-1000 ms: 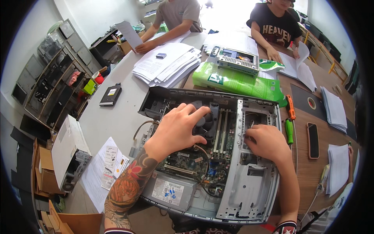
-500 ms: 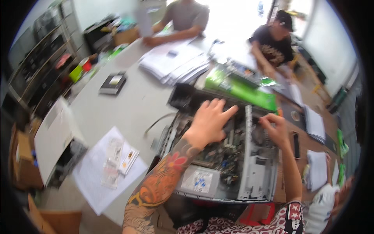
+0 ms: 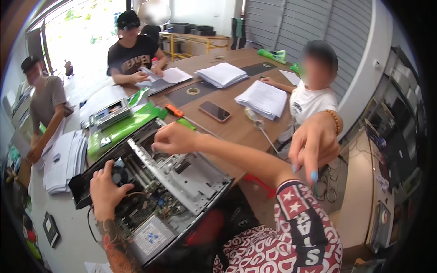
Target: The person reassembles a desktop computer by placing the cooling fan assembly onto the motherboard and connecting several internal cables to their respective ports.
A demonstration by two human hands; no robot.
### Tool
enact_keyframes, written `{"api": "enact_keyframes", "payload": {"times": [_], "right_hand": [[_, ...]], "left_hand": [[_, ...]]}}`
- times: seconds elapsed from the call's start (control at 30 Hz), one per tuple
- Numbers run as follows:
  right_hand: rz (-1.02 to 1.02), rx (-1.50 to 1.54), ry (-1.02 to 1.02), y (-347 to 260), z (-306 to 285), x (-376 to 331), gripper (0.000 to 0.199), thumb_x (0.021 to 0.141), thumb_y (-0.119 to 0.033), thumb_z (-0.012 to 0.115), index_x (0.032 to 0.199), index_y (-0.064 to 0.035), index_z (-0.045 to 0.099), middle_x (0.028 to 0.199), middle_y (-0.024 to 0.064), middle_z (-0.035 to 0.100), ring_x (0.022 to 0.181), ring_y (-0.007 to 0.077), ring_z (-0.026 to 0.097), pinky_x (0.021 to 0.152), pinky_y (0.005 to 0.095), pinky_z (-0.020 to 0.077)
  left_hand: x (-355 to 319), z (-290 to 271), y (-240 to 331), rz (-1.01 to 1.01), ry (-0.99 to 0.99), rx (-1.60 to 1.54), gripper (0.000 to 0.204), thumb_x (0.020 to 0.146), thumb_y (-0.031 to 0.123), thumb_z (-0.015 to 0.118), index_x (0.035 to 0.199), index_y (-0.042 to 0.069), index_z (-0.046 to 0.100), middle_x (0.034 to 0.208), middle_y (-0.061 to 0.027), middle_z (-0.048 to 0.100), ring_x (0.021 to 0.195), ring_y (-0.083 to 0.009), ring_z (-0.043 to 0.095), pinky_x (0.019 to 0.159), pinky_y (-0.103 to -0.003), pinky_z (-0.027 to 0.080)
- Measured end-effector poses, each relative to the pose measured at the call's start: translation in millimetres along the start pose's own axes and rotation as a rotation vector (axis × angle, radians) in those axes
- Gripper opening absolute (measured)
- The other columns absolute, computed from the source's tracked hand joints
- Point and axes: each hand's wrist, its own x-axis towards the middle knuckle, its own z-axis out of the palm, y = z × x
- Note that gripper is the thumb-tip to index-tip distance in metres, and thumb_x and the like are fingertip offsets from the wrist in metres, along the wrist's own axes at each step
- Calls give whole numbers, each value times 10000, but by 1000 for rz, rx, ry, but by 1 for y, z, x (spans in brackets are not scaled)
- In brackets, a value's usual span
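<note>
An opened desktop computer case (image 3: 193, 184) lies in front of me with its circuit board and metal frame bared. My left hand (image 3: 107, 186) is at the case's left side, thumb and fingers spread around a dark cooling fan (image 3: 119, 174). Over the far right part of the case is my right hand (image 3: 173, 138), its fingers curled together at the metal frame. Whatever those fingertips may hold is hidden. A silver power supply (image 3: 151, 237) with a white label sits at the near left corner of the case.
Beyond the case lie a green plastic package (image 3: 125, 129), a metal drive (image 3: 109, 113), an orange-handled screwdriver (image 3: 174, 110) and a phone (image 3: 215, 111). Paper stacks (image 3: 261, 99) are spread about. At right, another person's hand (image 3: 316, 141) points downward. Several people are around the table.
The view has swung to the right, bringing the brown tabletop and another person's pointing hand into sight. Both my hands stay at the case, the right one still curled.
</note>
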Motion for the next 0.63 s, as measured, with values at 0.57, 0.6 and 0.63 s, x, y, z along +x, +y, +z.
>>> {"api": "enact_keyframes", "payload": {"times": [0.57, 0.6, 0.63], "right_hand": [[-13, 176, 44, 79, 30, 7, 191, 950, -142, 736, 826, 3, 733, 705, 59, 651, 574, 114, 568, 549, 291, 446], [42, 156, -44, 76, 36, 7, 160, 959, -129, 721, 869, 0, 751, 737, 50, 676, 601, 102, 605, 573, 261, 472], [-11, 138, -76, 76, 44, 5, 152, 959, -135, 722, 867, -21, 762, 746, 60, 688, 636, 118, 666, 590, 261, 503]], "left_hand": [[28, 106, 45, 45, 71, -89, 826, 661, 487, 909, 1356, 174, 593, 1032, -106, 696, 1014, -318, 634, 933, -445, 500], [22, 103, 40, 20, 46, -59, 839, 666, 500, 908, 1368, 178, 581, 1041, -107, 693, 1019, -313, 634, 935, -441, 499], [15, 100, 34, 15, 25, -39, 851, 671, 512, 906, 1380, 181, 570, 1050, -108, 691, 1023, -309, 635, 937, -438, 498]]}}
